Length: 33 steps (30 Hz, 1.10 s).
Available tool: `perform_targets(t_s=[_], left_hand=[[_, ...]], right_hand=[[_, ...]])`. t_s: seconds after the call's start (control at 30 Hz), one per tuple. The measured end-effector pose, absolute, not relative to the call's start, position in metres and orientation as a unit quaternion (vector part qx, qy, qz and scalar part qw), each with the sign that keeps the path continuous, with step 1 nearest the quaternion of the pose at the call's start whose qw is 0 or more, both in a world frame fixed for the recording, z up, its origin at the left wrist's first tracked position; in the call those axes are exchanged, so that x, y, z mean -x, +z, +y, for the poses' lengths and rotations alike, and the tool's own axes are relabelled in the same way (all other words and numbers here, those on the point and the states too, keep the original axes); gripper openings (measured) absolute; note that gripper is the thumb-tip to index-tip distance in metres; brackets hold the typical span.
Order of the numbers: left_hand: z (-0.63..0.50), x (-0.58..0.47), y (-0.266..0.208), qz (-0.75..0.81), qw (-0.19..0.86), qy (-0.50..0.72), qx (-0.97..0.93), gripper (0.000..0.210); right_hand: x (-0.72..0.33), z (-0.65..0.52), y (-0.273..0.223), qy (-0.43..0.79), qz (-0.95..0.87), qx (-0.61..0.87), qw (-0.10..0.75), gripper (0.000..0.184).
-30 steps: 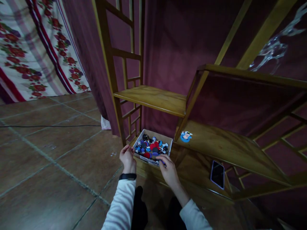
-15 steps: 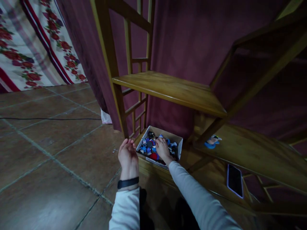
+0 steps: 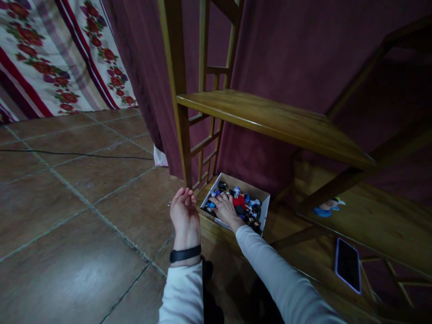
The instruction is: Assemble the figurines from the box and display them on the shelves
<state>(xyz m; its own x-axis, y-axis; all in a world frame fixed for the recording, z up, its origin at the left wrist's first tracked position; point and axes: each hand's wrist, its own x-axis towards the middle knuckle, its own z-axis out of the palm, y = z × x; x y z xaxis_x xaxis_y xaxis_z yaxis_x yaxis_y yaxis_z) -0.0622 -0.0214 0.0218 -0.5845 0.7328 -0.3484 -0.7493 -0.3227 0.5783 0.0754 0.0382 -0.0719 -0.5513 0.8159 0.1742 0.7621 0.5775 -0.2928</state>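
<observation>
In an open white cardboard box point(image 3: 266, 213) on the low wooden shelf point(image 3: 283, 220), the right hand point(image 3: 223, 207) seemingly searches small multicoloured figurines point(image 3: 240, 202); the left hand point(image 3: 185, 213) hangs apart, half-curled. Both grips are unclear; lifting one figurine calls for a pinch.

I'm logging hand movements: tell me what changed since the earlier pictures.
The right hand moved from the near edge of the box in among the toys, leftward; whether it let anything go is unclear. The left hand stayed beside the box; phone and shelf figure stayed put.

Probably a home — floral fabric point(image 3: 54, 54)
</observation>
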Motion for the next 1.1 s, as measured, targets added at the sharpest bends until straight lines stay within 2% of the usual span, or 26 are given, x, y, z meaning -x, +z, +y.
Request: perform_targets(t_s=[0.2, 0.3, 0.37, 0.47, 0.57, 0.63, 0.7, 0.77, 0.93, 1.1], left_hand=[[-0.020, 0.060, 0.025, 0.360, 0.454, 0.814, 0.017, 0.022], [-0.018, 0.059, 0.030, 0.366, 0.453, 0.813, 0.023, 0.021], [-0.018, 0.058, 0.032, 0.369, 0.456, 0.810, 0.025, 0.022], [-0.017, 0.057, 0.033, 0.378, 0.466, 0.799, 0.020, 0.022], [-0.015, 0.052, 0.032, 0.389, 0.484, 0.784, 0.005, 0.021], [-0.014, 0.046, 0.030, 0.392, 0.494, 0.776, -0.005, 0.019], [-0.012, 0.038, 0.028, 0.397, 0.499, 0.770, -0.019, 0.018], [-0.010, 0.029, 0.024, 0.408, 0.506, 0.759, -0.039, 0.018], [0.002, 0.003, 0.000, 0.481, 0.491, 0.709, -0.157, 0.016], [0.012, -0.026, -0.036, 0.620, 0.457, 0.507, -0.387, 0.012]], right_hand=[[-0.074, 0.042, -0.062, 0.101, -0.906, 0.409, 0.044, 0.042], [-0.071, 0.041, -0.058, 0.102, -0.905, 0.412, 0.041, 0.039], [-0.073, 0.040, -0.054, 0.112, -0.895, 0.423, 0.089, 0.036], [-0.090, 0.042, -0.048, 0.183, -0.804, 0.505, 0.254, 0.035], [-0.126, 0.036, -0.045, 0.364, -0.575, 0.572, 0.458, 0.029], [-0.154, 0.025, -0.046, 0.510, -0.395, 0.547, 0.534, 0.025], [-0.177, 0.007, -0.046, 0.610, -0.276, 0.498, 0.552, 0.020], [-0.192, -0.012, -0.045, 0.669, -0.220, 0.467, 0.535, 0.016], [-0.197, -0.046, -0.035, 0.714, -0.170, 0.418, 0.535, 0.013], [-0.196, -0.052, -0.030, 0.725, -0.163, 0.373, 0.555, 0.007]])
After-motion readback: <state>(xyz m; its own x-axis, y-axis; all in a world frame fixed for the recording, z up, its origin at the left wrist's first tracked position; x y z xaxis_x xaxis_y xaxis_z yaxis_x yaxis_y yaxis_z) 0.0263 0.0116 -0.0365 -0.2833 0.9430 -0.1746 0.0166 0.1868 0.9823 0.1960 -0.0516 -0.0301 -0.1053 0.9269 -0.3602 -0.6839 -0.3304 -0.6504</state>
